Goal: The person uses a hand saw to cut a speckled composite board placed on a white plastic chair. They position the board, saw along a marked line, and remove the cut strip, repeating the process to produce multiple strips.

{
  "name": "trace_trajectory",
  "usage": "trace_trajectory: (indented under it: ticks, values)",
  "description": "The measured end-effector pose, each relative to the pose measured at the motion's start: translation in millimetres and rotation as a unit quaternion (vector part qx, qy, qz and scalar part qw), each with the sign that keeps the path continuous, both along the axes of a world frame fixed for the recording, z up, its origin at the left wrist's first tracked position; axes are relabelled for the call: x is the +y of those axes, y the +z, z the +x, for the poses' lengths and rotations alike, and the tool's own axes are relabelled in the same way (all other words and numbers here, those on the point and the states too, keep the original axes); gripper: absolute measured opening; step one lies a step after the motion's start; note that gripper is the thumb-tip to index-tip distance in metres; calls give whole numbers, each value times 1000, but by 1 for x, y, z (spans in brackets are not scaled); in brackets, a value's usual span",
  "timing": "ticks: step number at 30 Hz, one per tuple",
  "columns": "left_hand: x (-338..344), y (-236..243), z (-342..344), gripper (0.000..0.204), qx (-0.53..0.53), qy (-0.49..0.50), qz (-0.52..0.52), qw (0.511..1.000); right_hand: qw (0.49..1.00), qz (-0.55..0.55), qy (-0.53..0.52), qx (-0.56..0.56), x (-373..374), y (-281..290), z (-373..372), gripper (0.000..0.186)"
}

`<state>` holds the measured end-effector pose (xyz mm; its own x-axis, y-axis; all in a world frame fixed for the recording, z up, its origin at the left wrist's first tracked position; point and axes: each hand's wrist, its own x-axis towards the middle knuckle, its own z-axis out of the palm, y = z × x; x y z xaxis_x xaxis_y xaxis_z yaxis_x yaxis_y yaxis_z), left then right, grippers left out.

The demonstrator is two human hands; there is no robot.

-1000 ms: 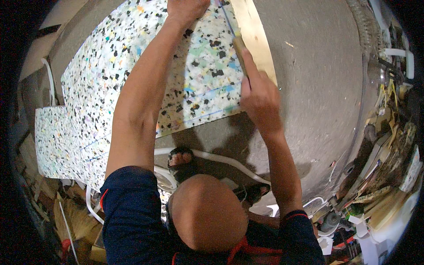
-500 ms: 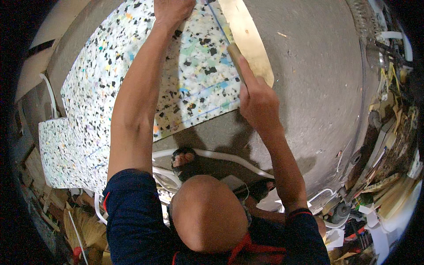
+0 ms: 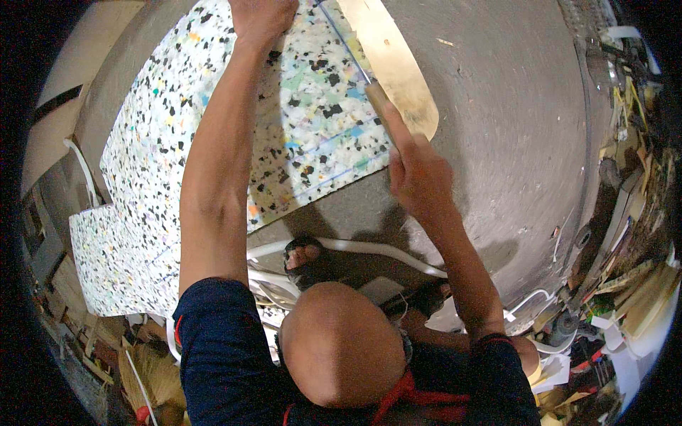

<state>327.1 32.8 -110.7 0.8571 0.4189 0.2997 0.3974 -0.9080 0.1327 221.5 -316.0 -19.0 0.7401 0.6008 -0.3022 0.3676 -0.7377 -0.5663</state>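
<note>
well, right hand (image 3: 423,172) closed round a handle (image 3: 377,99); left hand (image 3: 263,18) over foam (image 3: 160,142), grip unclear.

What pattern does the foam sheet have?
The foam sheet is white with black, green and blue flecks, clearest in the head view.

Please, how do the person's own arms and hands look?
The short sleeves are dark navy, thinly edged in red. Below them, the forearms are bare. The left hand, partly cut off by the top edge, and the right hand wear no visible gloves.
</note>
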Motion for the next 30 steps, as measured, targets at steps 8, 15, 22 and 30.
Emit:
trace_trajectory:
  ticks: [8, 15, 22, 30]
  values:
    - [1, 1, 0, 54, 8, 4, -5, 1000, 995, -96, 17, 30, -48, 20, -36, 73]
    - [1, 0, -2, 54, 8, -6, 10, 1000, 1000, -10, 7, 0, -21, -7, -14, 72]
    - [5, -4, -1, 54, 7, -1, -4, 1000, 997, -67, 30, -2, -67, 12, -49, 72]
    - [2, -1, -1, 54, 0, -5, 13, 1000, 998, -55, 17, -8, -46, 4, -33, 72]
